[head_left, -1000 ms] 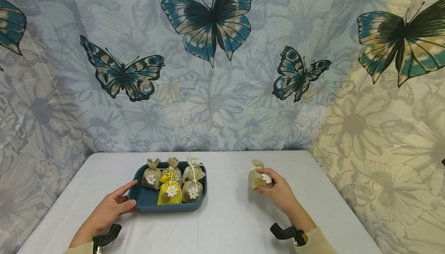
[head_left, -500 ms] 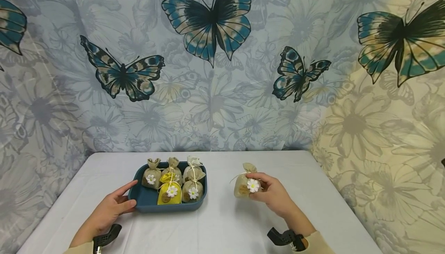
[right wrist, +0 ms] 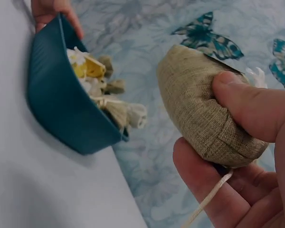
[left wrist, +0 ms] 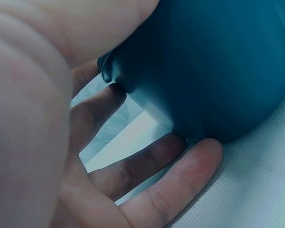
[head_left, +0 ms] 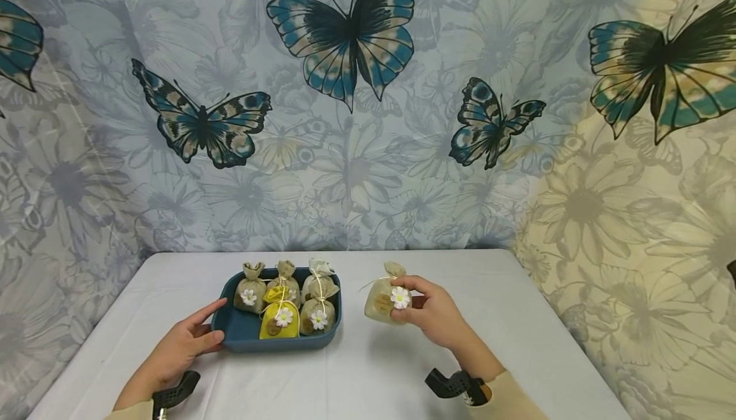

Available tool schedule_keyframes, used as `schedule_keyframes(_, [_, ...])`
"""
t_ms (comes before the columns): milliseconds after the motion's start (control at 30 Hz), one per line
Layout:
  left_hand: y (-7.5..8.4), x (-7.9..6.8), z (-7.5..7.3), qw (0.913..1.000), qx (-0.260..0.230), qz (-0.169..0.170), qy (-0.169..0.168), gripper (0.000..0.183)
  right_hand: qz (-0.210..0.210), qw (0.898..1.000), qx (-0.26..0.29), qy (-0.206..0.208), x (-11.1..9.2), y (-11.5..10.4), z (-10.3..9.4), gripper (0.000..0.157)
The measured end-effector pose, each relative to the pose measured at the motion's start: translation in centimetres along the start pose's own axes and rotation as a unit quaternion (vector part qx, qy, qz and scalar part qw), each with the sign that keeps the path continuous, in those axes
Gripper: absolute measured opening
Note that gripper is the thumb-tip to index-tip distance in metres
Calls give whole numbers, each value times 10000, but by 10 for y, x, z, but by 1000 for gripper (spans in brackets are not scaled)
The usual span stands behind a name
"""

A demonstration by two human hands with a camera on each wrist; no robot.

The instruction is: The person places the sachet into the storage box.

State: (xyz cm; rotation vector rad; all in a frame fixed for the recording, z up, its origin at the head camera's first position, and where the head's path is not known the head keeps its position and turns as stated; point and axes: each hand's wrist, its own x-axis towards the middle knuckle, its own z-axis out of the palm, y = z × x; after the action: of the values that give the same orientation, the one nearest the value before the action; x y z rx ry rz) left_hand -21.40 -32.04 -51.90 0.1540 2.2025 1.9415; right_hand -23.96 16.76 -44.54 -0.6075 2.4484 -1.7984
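A beige drawstring sachet [head_left: 378, 303] with a white daisy and a round tag is pinched between the thumb and fingers of my right hand [head_left: 441, 314]. It hangs above the table to the right of a blue tray [head_left: 241, 328], its shadow on the cloth below. The right wrist view shows the cloth of the sachet [right wrist: 199, 104] dented under the thumb, with a loose cord trailing down. My left hand [head_left: 172, 351] lies at the tray's left end, extended fingers [left wrist: 199, 164] touching its outer wall. Inside the tray stand several sachets, one of them yellow [head_left: 280, 324].
A white cloth [head_left: 345, 388] covers the table. Behind it hangs a backdrop [head_left: 356, 183] printed with flowers and butterflies. The bare floor of the tray shows at its front left. Both wrists wear black camera mounts.
My right hand has carried the beige sachet leftward toward the tray, and the daisy has turned to face the head camera. My left hand and the tray have stayed in place.
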Motion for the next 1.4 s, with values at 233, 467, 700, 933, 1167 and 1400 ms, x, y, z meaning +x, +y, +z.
schedule_keyframes(233, [1, -1, 0, 10000, -42, -15, -28, 75, -228, 9994, -248, -83, 11, -21, 16, 49])
schedule_keyframes(467, [-1, -1, -1, 10000, -14, -8, -13, 75, -311, 9989, -150, -317, 23, -33, 37, 46])
schedule_keyframes(700, [-2, -1, -1, 10000, -29, -2, -28, 75, -360, 9987, 156, -319, 40, -40, 64, 42])
schedule_keyframes(933, [-1, -2, 0, 10000, -45, -36, -40, 75, -59, 9987, 497, -90, 59, -46, 85, 41])
schedule_keyframes(1167, [-1, 0, -2, 9999, -52, -30, -100, 75, 26, 9981, 500, -356, 70, -53, 100, 45])
schedule_keyframes(1400, [0, 0, -3, 9999, -38, -28, -100, 76, 44, 9966, 632, -526, 77, -60, 116, 47])
